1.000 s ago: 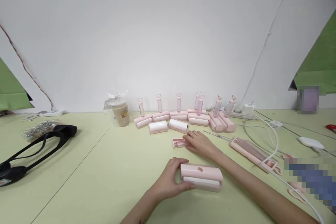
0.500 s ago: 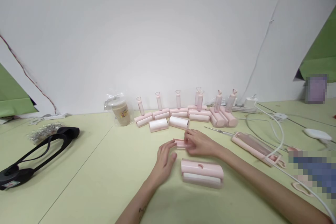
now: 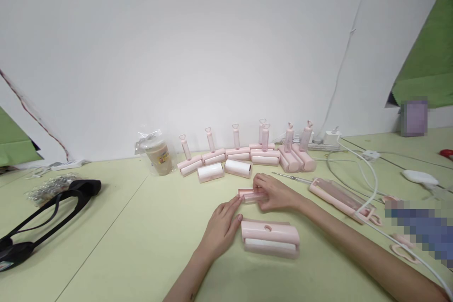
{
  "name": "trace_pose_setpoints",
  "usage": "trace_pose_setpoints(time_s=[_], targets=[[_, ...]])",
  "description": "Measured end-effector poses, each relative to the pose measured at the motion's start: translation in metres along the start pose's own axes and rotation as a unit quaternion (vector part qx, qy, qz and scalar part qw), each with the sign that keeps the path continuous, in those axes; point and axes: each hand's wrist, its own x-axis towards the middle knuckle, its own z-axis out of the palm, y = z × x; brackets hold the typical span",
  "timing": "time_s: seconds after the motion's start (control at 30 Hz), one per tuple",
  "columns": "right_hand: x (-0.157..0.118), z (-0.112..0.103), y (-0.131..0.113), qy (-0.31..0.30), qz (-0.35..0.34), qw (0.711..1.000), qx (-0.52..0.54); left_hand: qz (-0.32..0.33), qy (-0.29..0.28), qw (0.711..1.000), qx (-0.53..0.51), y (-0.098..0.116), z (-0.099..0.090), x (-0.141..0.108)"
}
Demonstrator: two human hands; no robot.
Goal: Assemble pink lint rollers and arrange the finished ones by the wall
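Note:
Near the middle of the table, my right hand (image 3: 271, 192) is closed on a small pink, partly clear piece (image 3: 248, 195). My left hand (image 3: 222, 226) lies with its fingers apart, its fingertips at the left end of that piece. Just in front of both hands rests a pink roller case (image 3: 271, 235) with a round hole on top and a white roll showing. Behind them lie two white rolls, a left one (image 3: 211, 171) and a right one (image 3: 238, 168).
Several pink rollers with upright handles (image 3: 236, 137) line the wall. A bagged cup (image 3: 158, 155) stands left of them. Black straps (image 3: 79, 193) lie at far left. To the right are a long pink case (image 3: 339, 198), a screwdriver (image 3: 293, 177) and white cables (image 3: 375, 177).
The view has shifted slightly. My right hand has moved a little right relative to the roller case, showing more of the small piece. My left hand stays close beside it.

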Motion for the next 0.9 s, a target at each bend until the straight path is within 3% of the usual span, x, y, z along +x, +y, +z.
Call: trace_pose_setpoints(time_s=[0.27,0.4,0.5,0.63,0.9], targets=[[0.004,0.005,-0.002,0.050,0.047,0.995,0.078,-0.056,0.058,0.989,-0.124,-0.011,0.002,-0.005],[0.006,-0.019,-0.010,0.061,0.073,0.987,0.130,-0.034,0.023,0.980,-0.192,0.001,-0.001,-0.014],[-0.005,-0.056,-0.026,-0.008,0.057,0.988,0.144,-0.060,-0.036,0.971,-0.230,0.015,0.002,-0.018],[-0.024,-0.094,-0.053,-0.139,0.031,0.987,0.074,-0.087,-0.047,0.967,-0.234,0.023,0.009,-0.017],[-0.018,-0.103,-0.093,-0.241,0.016,0.968,-0.059,-0.090,-0.053,0.961,-0.255,0.019,0.009,-0.015]])
